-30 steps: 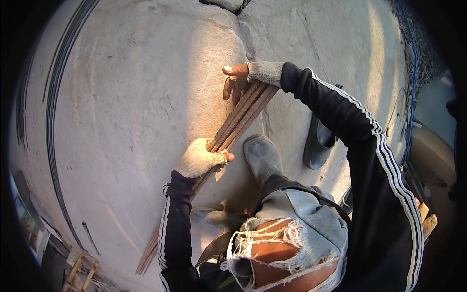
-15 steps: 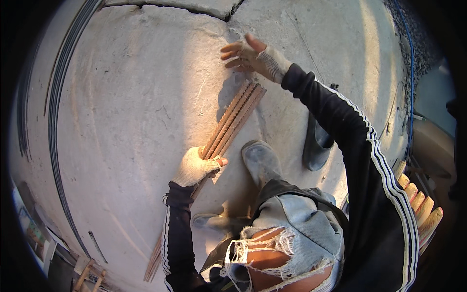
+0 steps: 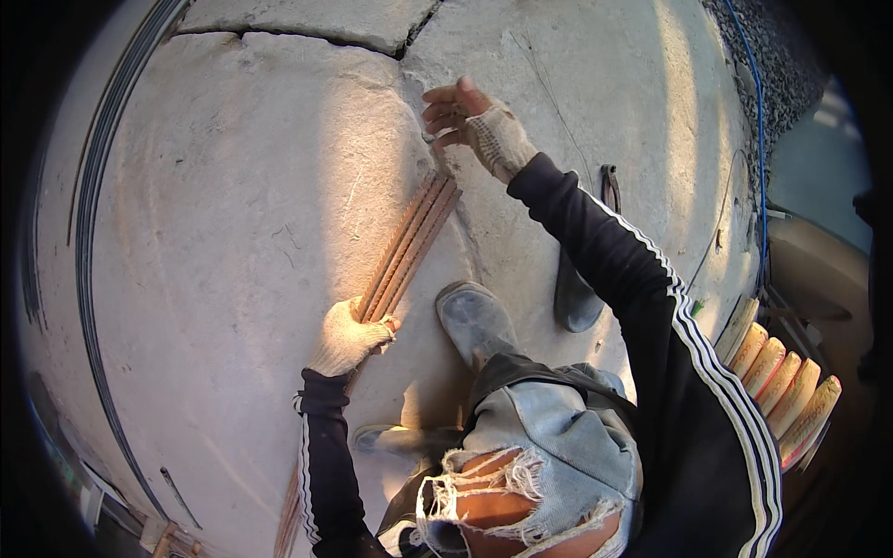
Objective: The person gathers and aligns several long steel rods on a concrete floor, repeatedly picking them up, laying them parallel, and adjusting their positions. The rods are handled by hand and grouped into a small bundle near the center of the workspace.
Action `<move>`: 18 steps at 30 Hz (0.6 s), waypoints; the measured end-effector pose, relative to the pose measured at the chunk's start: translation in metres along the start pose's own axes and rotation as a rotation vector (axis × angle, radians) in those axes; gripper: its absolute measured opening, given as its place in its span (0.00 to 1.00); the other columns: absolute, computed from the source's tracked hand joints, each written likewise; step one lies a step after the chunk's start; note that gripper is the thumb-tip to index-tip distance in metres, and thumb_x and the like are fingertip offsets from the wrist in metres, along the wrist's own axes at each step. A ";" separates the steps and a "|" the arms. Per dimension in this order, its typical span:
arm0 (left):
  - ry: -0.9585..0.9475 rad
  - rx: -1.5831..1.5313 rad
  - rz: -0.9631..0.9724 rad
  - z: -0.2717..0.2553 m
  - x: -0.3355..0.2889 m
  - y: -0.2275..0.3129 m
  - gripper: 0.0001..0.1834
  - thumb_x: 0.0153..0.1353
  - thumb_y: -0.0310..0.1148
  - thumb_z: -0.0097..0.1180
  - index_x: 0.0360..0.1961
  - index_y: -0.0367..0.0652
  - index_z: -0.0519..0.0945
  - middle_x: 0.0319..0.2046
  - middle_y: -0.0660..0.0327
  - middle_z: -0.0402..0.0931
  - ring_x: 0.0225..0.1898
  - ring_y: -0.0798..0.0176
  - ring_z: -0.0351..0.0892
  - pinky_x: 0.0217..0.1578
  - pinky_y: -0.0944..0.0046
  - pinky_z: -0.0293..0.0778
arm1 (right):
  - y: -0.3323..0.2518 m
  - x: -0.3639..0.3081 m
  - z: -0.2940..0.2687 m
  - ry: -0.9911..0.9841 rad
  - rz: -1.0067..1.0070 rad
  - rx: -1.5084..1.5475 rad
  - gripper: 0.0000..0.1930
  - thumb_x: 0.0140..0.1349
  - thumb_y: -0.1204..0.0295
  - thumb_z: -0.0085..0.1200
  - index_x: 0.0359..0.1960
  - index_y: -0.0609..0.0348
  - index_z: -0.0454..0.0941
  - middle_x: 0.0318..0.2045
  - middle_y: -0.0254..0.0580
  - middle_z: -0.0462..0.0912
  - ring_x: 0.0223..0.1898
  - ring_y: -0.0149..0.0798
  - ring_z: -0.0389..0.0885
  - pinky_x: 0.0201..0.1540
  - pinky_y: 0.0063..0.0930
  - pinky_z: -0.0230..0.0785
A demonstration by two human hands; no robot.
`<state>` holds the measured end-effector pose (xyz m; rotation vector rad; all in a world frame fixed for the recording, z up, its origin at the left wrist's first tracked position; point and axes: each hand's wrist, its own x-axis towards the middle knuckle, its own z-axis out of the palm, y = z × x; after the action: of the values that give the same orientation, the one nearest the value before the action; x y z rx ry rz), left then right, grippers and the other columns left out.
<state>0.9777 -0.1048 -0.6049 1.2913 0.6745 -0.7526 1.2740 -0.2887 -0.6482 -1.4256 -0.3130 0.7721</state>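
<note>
A bundle of rusty ribbed steel rebars (image 3: 409, 244) slants up and away from me over the concrete. My left hand (image 3: 346, 337), in a cream fingerless glove, is wrapped around the bundle partway along. The lower part of the bars passes behind my left forearm, and their near ends show at the bottom of the picture. My right hand (image 3: 474, 126), gloved alike, hovers just beyond the far ends of the bars. Its fingers are apart, with nothing in them, and it does not touch the bundle.
Long dark rods (image 3: 90, 214) lie along the left side of the cracked concrete floor (image 3: 223, 186). My boot (image 3: 474, 321) stands near the bars. A pliers-like tool (image 3: 609, 186) lies beyond my right forearm. At right are a blue hose (image 3: 761, 139), gravel and several wooden pieces (image 3: 781, 386).
The rebar bundle and my left hand have shifted slightly left and toward me in the picture. My right hand has turned a little, its fingers still apart. The whole view has shifted too.
</note>
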 end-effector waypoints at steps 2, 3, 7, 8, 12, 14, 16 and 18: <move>-0.001 -0.013 0.023 -0.001 0.004 -0.006 0.16 0.60 0.38 0.74 0.34 0.39 0.80 0.22 0.65 0.78 0.23 0.72 0.78 0.25 0.69 0.76 | -0.022 -0.022 -0.068 0.254 -0.234 -0.127 0.22 0.74 0.53 0.56 0.53 0.62 0.81 0.43 0.40 0.85 0.43 0.35 0.83 0.46 0.31 0.77; 0.014 0.001 0.018 -0.001 0.005 -0.009 0.16 0.60 0.38 0.74 0.34 0.39 0.80 0.22 0.65 0.78 0.23 0.72 0.78 0.25 0.69 0.76 | -0.030 -0.035 -0.100 0.427 -0.218 -0.366 0.20 0.74 0.56 0.56 0.52 0.64 0.81 0.42 0.41 0.85 0.42 0.35 0.82 0.45 0.30 0.76; 0.070 0.030 0.019 -0.002 0.008 -0.018 0.14 0.60 0.36 0.73 0.37 0.39 0.82 0.24 0.66 0.80 0.24 0.75 0.77 0.25 0.71 0.75 | -0.043 -0.118 -0.177 0.706 -0.117 -1.111 0.11 0.70 0.66 0.58 0.47 0.59 0.82 0.39 0.45 0.86 0.39 0.39 0.85 0.46 0.35 0.76; 0.068 0.043 0.010 -0.003 0.008 -0.019 0.14 0.60 0.37 0.73 0.37 0.39 0.82 0.25 0.66 0.80 0.24 0.75 0.77 0.25 0.71 0.76 | -0.046 -0.139 -0.181 0.624 -0.059 -1.210 0.10 0.70 0.67 0.58 0.47 0.59 0.82 0.39 0.46 0.85 0.39 0.42 0.85 0.46 0.35 0.76; 0.054 0.040 0.027 -0.002 0.007 -0.016 0.14 0.60 0.36 0.73 0.37 0.39 0.83 0.25 0.66 0.80 0.23 0.74 0.77 0.24 0.71 0.76 | -0.046 -0.189 -0.170 0.402 -0.046 -1.352 0.08 0.66 0.73 0.59 0.45 0.57 0.81 0.38 0.49 0.82 0.37 0.51 0.84 0.44 0.37 0.78; 0.058 0.038 0.029 -0.001 0.006 -0.014 0.14 0.59 0.37 0.72 0.37 0.38 0.83 0.25 0.66 0.80 0.23 0.74 0.77 0.24 0.70 0.76 | -0.046 -0.196 -0.166 0.158 -0.222 -1.471 0.14 0.56 0.77 0.62 0.45 0.54 0.82 0.44 0.45 0.81 0.44 0.51 0.82 0.48 0.41 0.79; 0.064 0.072 0.034 -0.001 0.007 -0.012 0.14 0.59 0.37 0.73 0.36 0.38 0.83 0.24 0.66 0.80 0.22 0.74 0.77 0.24 0.70 0.75 | -0.046 -0.194 -0.169 -0.085 -0.190 -1.576 0.17 0.51 0.78 0.64 0.45 0.52 0.82 0.49 0.43 0.80 0.51 0.51 0.79 0.53 0.41 0.77; 0.065 0.081 0.030 -0.001 0.007 -0.013 0.14 0.59 0.37 0.73 0.36 0.38 0.83 0.24 0.66 0.80 0.22 0.74 0.77 0.24 0.70 0.75 | -0.047 -0.188 -0.177 -0.315 -0.218 -1.640 0.19 0.48 0.77 0.66 0.45 0.50 0.83 0.52 0.41 0.78 0.56 0.50 0.76 0.57 0.41 0.75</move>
<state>0.9716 -0.1060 -0.6176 1.4018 0.6810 -0.7229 1.2617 -0.5431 -0.5839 -2.6744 -1.5618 0.4718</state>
